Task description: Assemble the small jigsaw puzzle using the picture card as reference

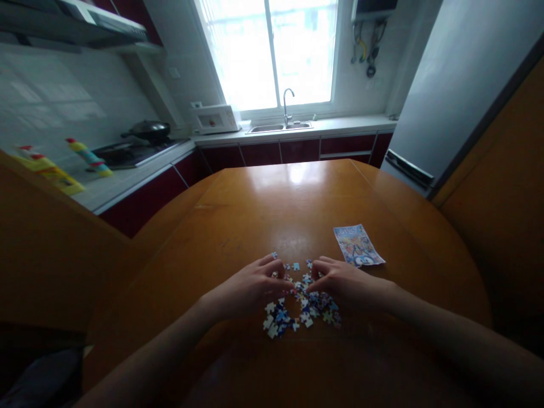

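Observation:
Small jigsaw puzzle pieces [273, 322] lie in a loose heap on the wooden table, some showing blue print and some pale sides. My left hand [255, 283] reaches in over the left of the heap, fingers bent and thumb stretched toward the middle. Opposite it, my right hand [340, 280] is bent over the right of the heap, its thumb apart from the curled index finger. Both hands touch or hover just above pieces; which, I cannot tell. No piece is plainly gripped in either. Beyond the fingertips a few single pieces [296, 266] lie apart.
A printed picture sheet [359, 245] lies right of the heap on the round wooden table [280, 209]. Behind stand a counter with a sink [267, 128], a microwave [215, 119], a stove with a wok [148, 129], and bottles [89, 157]. A fridge [446, 85] is at right.

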Available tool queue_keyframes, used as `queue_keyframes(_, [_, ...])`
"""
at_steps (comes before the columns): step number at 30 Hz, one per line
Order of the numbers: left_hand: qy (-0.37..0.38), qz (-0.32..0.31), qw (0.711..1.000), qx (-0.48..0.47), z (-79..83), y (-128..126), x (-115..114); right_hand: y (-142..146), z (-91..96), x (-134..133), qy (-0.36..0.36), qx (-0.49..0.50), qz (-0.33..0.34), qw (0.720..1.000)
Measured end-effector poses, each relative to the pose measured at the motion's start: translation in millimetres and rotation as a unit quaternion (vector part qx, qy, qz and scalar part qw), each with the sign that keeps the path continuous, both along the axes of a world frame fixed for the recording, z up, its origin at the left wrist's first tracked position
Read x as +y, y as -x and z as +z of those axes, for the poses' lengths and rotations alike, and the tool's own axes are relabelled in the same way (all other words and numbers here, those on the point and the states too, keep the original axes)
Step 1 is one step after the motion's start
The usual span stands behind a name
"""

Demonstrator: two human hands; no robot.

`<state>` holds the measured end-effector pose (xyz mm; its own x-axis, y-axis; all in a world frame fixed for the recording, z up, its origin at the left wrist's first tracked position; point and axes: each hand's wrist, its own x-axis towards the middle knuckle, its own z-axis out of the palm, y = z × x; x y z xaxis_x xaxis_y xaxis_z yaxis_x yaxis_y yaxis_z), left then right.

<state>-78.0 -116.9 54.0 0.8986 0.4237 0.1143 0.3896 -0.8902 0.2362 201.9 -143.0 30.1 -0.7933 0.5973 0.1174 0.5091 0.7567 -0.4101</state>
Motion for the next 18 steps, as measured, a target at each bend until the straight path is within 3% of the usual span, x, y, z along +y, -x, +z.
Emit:
queue_keyframes(10, [-0.049,-0.008,0.999,0.007,-21.5,-5,0,1,-7.8,3,-0.027,-0.044,-0.007,0.999])
queue_keyframes(18, [-0.04,0.005,0.999,-0.006,-23.8,-2,7,-2,1.8,2,-0.023,-0.019,0.001,1.0])
